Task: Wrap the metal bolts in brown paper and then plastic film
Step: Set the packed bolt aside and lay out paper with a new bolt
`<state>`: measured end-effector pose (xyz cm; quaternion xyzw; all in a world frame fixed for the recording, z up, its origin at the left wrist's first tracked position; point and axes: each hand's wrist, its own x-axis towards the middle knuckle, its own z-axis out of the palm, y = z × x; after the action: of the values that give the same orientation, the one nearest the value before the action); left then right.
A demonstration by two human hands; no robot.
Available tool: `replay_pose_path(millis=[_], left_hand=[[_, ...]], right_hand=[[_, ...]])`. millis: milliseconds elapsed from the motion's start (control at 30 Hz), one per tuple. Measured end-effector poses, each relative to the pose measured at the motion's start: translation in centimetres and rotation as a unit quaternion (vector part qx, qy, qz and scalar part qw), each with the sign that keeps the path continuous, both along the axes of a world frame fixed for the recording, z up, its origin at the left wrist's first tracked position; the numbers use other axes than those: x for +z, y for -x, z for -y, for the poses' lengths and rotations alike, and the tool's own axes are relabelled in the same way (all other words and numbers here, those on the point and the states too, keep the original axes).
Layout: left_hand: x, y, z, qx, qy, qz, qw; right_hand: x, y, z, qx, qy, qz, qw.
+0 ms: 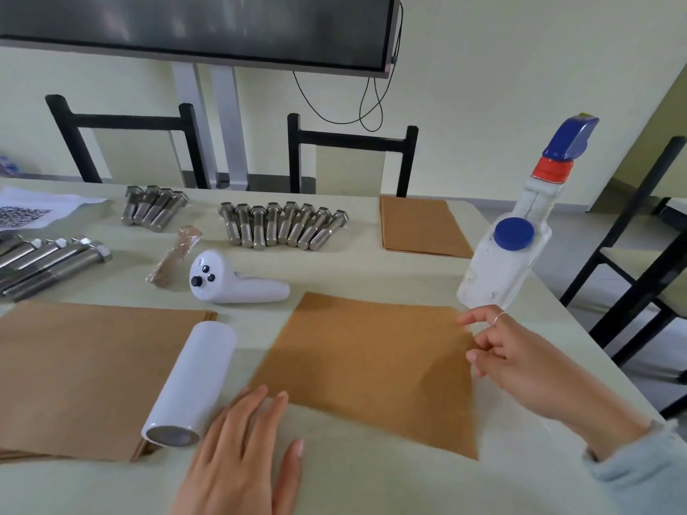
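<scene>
pale matte table (371, 477) fills the view, flat top; its right edge runs diagonally just beyond the right hand (520, 366), w/ black chair frames past it. dark screen (193, 27) on the wall, far from both hands.

big stack of brown paper (85, 373) lies left of the left hand (241, 451), rectangular, dull and fibrous. a single brown sheet (368, 366) lies flat btwn the two hands, turned at a slant; its near edge runs just past the left fingertips, its right edge under the right fingers. bare table stays open nearer than the sheet. smaller folded brown stack (420, 228) sits far beyond the right hand.

white plastic film roll (193, 381), smooth cylinder, lies across the big stack's right edge, just left of the left fingers. white squarish bottle (509, 254) w/ blue cap, red collar and blue nozzle stands just beyond the right fingers. white glossy controller (230, 280) lies beyond the sheet.

metal bolts: row of eight (286, 226) well beyond the fingers, hex heads, threaded ends, shiny; four more (154, 208) further left; longer ones (48, 262) at far left. one bolt already wrapped (174, 260) in paper and film, beside the controller.

left fingers straight and slightly spread, palm down on the table, tips at the sheet's near edge. right fingers curled, loosely pinching the sheet's right edge; thin ring on one finger.
</scene>
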<state>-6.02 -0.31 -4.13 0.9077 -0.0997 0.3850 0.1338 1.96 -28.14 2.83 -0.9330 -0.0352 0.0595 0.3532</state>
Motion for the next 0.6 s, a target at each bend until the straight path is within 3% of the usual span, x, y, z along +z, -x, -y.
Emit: replay_pose_path(millis=[200, 600], left_hand=[[-0.5, 0.0, -0.1, 0.01, -0.009, -0.017, 1.0], [-0.2, -0.2, 0.3, -0.008, 0.002, 0.012, 1.0]], right_hand=[[1.2, -1.6, 1.1, 0.07, 0.091, -0.106, 0.988], [0.6, 0.4, -1.0, 0.016, 0.19, 0.01, 0.982]])
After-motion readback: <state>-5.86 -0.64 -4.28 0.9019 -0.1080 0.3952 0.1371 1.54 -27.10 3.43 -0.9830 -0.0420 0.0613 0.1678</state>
